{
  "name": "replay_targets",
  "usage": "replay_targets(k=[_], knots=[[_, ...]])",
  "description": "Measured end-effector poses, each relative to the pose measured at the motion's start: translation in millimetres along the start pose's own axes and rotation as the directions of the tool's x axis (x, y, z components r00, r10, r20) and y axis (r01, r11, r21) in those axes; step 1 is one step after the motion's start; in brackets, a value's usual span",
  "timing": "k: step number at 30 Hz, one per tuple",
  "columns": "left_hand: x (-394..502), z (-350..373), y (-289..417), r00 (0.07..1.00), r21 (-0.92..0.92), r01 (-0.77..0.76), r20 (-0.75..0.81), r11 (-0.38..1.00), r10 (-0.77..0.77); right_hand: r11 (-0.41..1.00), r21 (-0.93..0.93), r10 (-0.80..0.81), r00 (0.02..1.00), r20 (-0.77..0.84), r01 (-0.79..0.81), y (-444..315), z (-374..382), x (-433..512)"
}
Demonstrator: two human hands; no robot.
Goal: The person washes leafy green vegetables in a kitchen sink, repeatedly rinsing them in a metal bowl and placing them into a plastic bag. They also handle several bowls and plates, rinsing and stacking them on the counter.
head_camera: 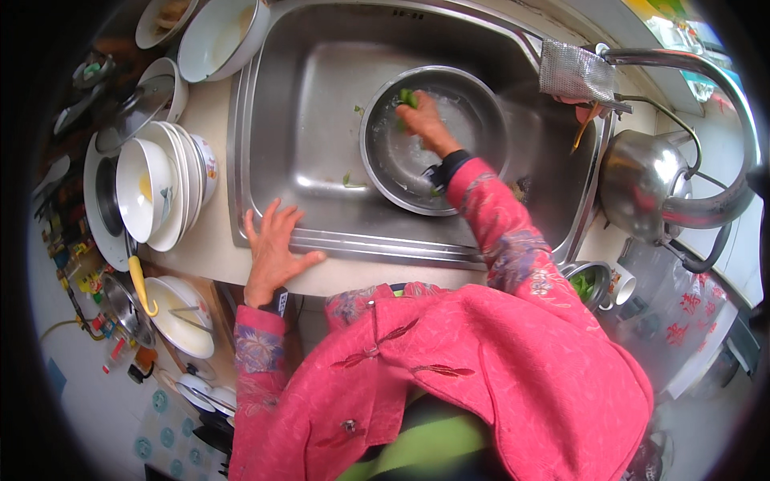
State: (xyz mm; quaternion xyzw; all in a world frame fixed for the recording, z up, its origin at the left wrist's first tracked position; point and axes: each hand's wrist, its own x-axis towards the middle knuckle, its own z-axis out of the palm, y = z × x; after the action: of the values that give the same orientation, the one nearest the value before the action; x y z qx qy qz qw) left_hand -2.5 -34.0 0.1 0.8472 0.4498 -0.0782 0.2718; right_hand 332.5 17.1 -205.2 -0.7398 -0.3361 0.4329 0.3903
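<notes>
My right hand (428, 123) is over a round metal basin (374, 174) in the stainless steel sink (313, 138). Its fingers are closed on some green leafy vegetable (408, 98), partly hidden by the hand. Water appears to lie in the basin, along with a few green bits. My left hand (274, 249) rests with fingers spread on the sink's front rim, near the left corner, and holds nothing. On the sink floor left of the basin lies a small vegetable scrap (349, 180).
Stacked white bowls and plates (144, 192) stand left of the sink, near a yellow-handled utensil (140, 282). A white enamel basin (222, 36) touches the back left rim. To the right are a faucet (680, 57), a metal kettle (637, 186) and a pot of greens (586, 282).
</notes>
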Motion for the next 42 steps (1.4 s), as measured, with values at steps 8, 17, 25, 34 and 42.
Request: replay_targets(k=[8, 17, 25, 34, 42], knots=[[-0.5, 1.9, -3.7, 1.0, 0.023, 0.01, 0.024, 1.0, -0.011, 0.569, -0.693, -0.393, 0.887, 0.244, 0.443, 7.7, -39.8, -10.9], [-0.8, 3.3, -3.2, 1.0, 0.002, 0.002, -0.005, 1.0, -0.002, 0.625, -0.636, -0.297, 0.892, 0.341, 0.452, 1.3, -74.6, 1.8], [-0.1, 1.1, -3.4, 1.0, 0.039, -0.002, 0.016, 0.999, 0.001, 0.497, -0.744, -0.17, 0.891, 0.421, 0.447, 32.2, -74.5, -37.7], [-1.0, 2.7, -1.9, 0.998, -0.002, -0.029, -0.052, 1.0, 0.028, 0.802, -0.521, 0.061, 0.828, 0.557, 0.291, 21.3, -25.6, -67.8], [-2.8, 8.1, -6.4, 0.998, 0.022, -0.03, -0.047, 0.999, 0.031, 0.834, -0.462, 0.06, 0.783, 0.619, 0.301, -4.6, -45.6, -86.8]])
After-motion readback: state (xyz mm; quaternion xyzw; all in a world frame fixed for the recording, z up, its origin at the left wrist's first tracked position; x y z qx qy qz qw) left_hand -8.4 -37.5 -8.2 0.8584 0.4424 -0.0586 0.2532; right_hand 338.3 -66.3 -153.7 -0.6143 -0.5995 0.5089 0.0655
